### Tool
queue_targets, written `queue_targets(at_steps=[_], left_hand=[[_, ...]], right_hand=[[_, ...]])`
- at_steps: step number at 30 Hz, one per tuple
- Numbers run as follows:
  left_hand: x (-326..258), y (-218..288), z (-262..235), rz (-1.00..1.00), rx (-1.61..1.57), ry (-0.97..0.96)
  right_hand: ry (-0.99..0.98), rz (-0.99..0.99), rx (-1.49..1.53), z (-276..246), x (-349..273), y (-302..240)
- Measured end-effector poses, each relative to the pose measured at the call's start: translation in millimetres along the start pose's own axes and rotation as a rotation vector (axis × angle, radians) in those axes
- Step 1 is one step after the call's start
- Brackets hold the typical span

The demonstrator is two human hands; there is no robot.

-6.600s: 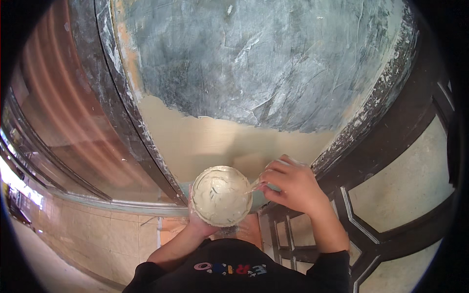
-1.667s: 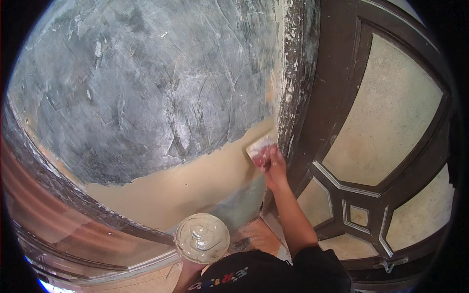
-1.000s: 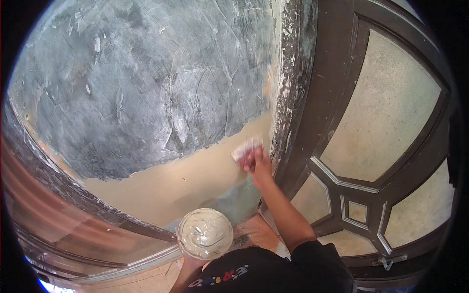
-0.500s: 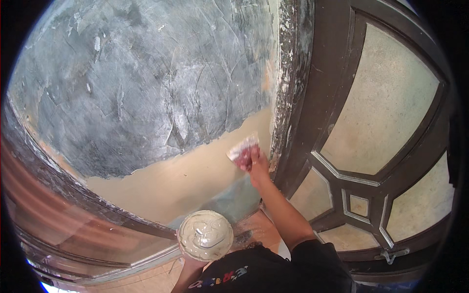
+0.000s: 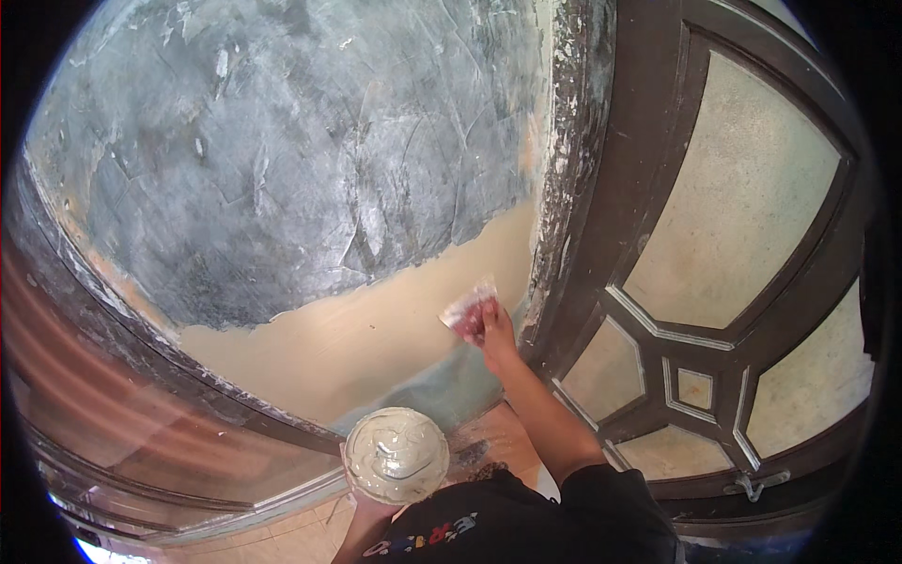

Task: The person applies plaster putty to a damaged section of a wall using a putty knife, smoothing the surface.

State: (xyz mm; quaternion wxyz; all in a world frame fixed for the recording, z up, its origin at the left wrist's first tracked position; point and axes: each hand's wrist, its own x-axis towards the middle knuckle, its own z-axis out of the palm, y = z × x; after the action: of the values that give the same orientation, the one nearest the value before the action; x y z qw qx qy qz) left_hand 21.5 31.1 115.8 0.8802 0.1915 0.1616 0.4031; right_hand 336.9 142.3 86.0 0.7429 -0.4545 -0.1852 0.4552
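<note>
My right hand [image 5: 499, 335] grips a red putty knife [image 5: 467, 318], its pale, smeared blade tilted against or just over the wall; I cannot tell whether it touches. Behind it runs a smooth cream band of putty [image 5: 301, 362], below a rough grey, scratched wall surface [image 5: 282, 179]. Close to my body, my left hand [image 5: 368, 508] supports a round tub [image 5: 396, 457] filled with wet, glossy cream putty. Most of that hand's fingers are hidden beneath and behind the tub.
A dark door [image 5: 648, 310] with pale panels and a metal latch [image 5: 755, 487] stands to the right. Its peeling post [image 5: 564, 141] borders the wall. On the left, a worn dark wooden frame [image 5: 141, 343] edges a reddish glossy pane [image 5: 178, 428]. Tiled floor [image 5: 282, 542] shows below.
The putty knife in my right hand has moved down and slightly left across the cream band. My view has shifted a little. The tub stays in my left hand.
</note>
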Motion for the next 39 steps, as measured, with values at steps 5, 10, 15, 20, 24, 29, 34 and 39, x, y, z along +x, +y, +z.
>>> queue_targets(at_steps=[5, 10, 15, 20, 24, 29, 34, 39], left_hand=[[-6.3, 3.2, -43.2, 0.123, 0.0, 0.109], [-19.0, 20.8, -5.6, 0.106, 0.21, 0.01], [-26.6, 31.9, -0.5, 0.219, 0.295, -0.145], [-33.9, 45.2, -39.1, -0.121, -0.555, 0.001], [-38.0, 55.0, -47.2, -0.05, -0.155, 0.112], [-39.3, 63.6, -67.2, -0.048, 0.056, 0.176], [-43.7, 73.1, -74.6, -0.069, -0.076, 0.152], [-46.8, 73.1, -103.0, -0.037, -0.029, 0.174]], right_hand=[[0.08, 0.153, 0.045, -26.4, -43.2, 71.7], [-0.172, -0.039, -0.12, 50.5, -73.0, 31.9], [-0.286, -0.319, -0.518, 124.4, -85.8, 11.1], [-0.03, -0.173, -0.076, 71.0, -65.2, 83.2], [0.164, -0.064, -0.085, 39.0, -76.1, 101.3], [-0.094, -0.422, -0.374, 113.0, -76.8, 59.7], [-0.007, -0.244, -0.03, 89.5, -55.0, 67.1], [0.188, -0.01, -0.065, 23.4, -55.4, 97.5]])
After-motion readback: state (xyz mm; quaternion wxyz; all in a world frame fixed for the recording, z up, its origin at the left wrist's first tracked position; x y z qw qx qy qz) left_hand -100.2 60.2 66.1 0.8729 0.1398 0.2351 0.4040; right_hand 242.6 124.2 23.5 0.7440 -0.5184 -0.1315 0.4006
